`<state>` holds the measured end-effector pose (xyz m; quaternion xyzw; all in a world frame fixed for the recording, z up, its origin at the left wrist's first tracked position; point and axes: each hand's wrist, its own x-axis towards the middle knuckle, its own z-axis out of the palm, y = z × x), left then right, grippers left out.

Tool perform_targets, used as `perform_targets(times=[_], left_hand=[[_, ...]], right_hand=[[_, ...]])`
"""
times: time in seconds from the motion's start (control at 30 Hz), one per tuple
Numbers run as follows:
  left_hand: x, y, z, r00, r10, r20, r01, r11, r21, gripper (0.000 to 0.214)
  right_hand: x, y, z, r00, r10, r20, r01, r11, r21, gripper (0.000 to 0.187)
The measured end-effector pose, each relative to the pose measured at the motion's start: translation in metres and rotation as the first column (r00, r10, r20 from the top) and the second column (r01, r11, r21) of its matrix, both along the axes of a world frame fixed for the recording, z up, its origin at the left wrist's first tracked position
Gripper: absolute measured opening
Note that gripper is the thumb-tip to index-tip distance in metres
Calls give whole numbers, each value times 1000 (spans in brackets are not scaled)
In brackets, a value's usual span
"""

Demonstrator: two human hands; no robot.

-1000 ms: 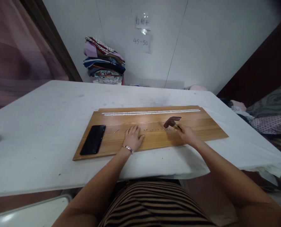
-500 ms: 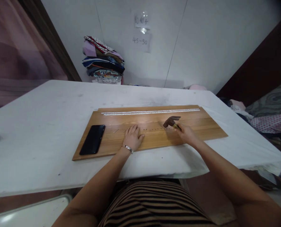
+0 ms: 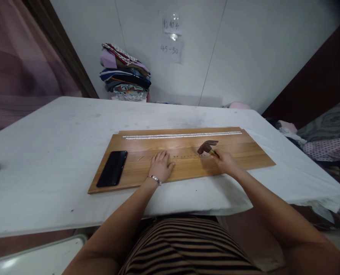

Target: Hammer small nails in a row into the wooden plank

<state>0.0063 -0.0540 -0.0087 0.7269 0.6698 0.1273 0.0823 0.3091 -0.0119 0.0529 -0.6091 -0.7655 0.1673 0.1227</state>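
On the white-covered surface [image 3: 58, 152] lies a wooden board [image 3: 244, 151]. The right hand's [image 3: 225, 162] grip is closed around the handle of a hammer [image 3: 206, 147], its head at a row of dark specks [image 3: 184, 157] too tiny to identify. The left hand [image 3: 160, 168] rests palm-down, grip open, on the board, between row and phone [image 3: 112, 169].

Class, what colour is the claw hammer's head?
The claw hammer's head is dark brown; see head view.

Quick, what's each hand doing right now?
Left hand: open, resting palm down on the wooden board.
Right hand: closed, holding the hammer.
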Motion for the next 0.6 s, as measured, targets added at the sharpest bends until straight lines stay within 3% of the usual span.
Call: perform_targets(times=[0.6], left_hand=[[0, 0, 1, 1000, -1, 6, 1, 1000, -15, 51]], right_hand=[[0, 1, -4, 1000, -3, 6, 3, 1000, -16, 16]])
